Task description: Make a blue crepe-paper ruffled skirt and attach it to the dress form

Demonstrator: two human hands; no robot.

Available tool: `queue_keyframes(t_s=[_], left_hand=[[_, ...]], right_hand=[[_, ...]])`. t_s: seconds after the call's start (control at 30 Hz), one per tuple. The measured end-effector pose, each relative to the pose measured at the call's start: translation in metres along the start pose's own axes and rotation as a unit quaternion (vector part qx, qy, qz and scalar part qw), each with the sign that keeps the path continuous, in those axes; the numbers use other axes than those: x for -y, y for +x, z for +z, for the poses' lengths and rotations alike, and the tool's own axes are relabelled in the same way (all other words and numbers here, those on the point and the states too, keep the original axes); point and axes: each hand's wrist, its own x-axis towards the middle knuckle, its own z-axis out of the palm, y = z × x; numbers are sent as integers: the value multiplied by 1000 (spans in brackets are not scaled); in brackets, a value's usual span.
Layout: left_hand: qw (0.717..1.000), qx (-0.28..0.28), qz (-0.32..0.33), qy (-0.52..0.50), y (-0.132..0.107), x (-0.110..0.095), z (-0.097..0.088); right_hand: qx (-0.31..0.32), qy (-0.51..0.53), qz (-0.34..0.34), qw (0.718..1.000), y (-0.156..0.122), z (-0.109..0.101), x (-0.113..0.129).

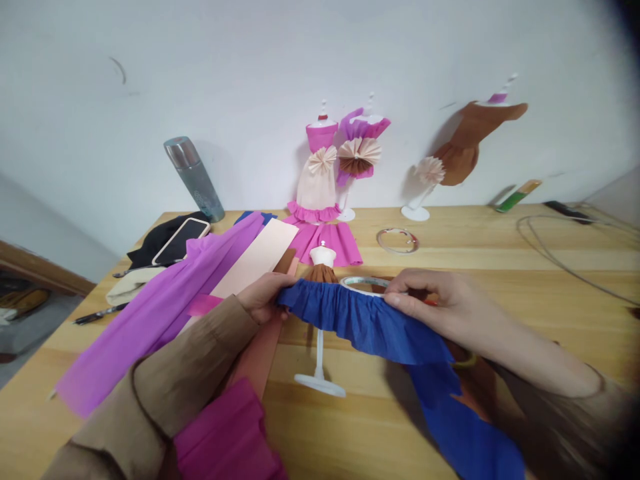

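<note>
My left hand (264,295) pinches the left end of a gathered strip of blue crepe paper (360,320). My right hand (440,300) pinches the same strip further right, fingers closed on its top edge. The strip stretches in front of a small white mannequin stand (320,380) with a brown bodice (321,272); its loose tail hangs down to the lower right. A roll of tape (364,284) lies just behind the strip, partly hidden.
Purple (150,320), peach (255,260) and magenta (225,433) crepe sheets lie on the wooden table (525,280) at left. Dressed mini mannequins (320,173) stand by the wall, with a steel flask (196,177), a phone (180,241), a tape ring (397,240) and cables (560,257).
</note>
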Motion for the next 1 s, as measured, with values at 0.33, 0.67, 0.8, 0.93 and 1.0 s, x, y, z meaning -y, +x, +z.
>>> queue_keyframes(t_s=[0.33, 0.67, 0.8, 0.93, 1.0], left_hand=[[993, 100, 12, 59, -28, -22, -1], [953, 182, 6, 241, -29, -21, 0], [949, 167, 33, 266, -31, -28, -5], [930, 161, 73, 322, -33, -33, -8], [923, 147, 86, 346, -37, -36, -8]], right_hand=[[97, -2, -32, 995, -15, -22, 13], [115, -3, -67, 991, -20, -25, 18], [100, 3, -29, 995, -19, -27, 16], [71, 18, -37, 997, -20, -30, 17], [64, 24, -47, 997, -20, -31, 17]])
